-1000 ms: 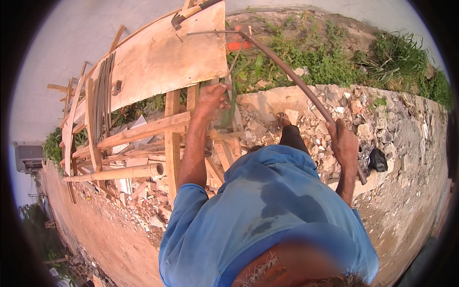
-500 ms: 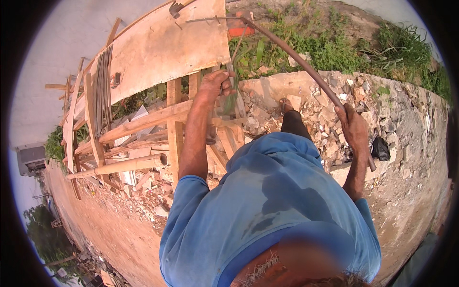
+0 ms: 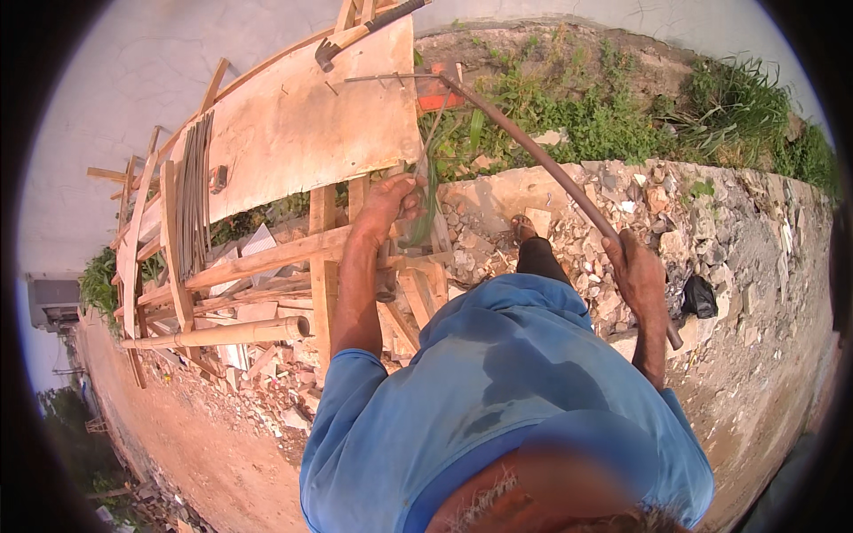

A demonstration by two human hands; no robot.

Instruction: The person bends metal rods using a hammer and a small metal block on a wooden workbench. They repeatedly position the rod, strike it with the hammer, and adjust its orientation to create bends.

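My right hand (image 3: 640, 280) is closed round the lower part of a long brown metal bar (image 3: 542, 158), which slants up and left to the board. At its far end the bar meets a thin metal rod (image 3: 382, 77) lying along the board's right end, beside upright nails. The rod bends there and comes down toward me. My left hand (image 3: 391, 206), fingers curled, grips its near end just off the board's corner; the fingers partly hide the hold. A pale wooden board (image 3: 293, 124) on timber supports serves as a work surface. Across its far edge rests a hammer (image 3: 360, 35).
Several thin rods (image 3: 193, 195) lie bundled on the board's left part, near a small dark block (image 3: 219, 178). Timber beams (image 3: 267, 258) and a bamboo pole (image 3: 222, 334) stand out below. Broken rubble (image 3: 657, 213), a black bag (image 3: 700, 297) and green weeds (image 3: 586, 124) lie rightward.
The bar's near end and my right hand have moved slightly down and left in view. My left hand sits lower, still at the rod. More of the hammer shows as the view shifted.
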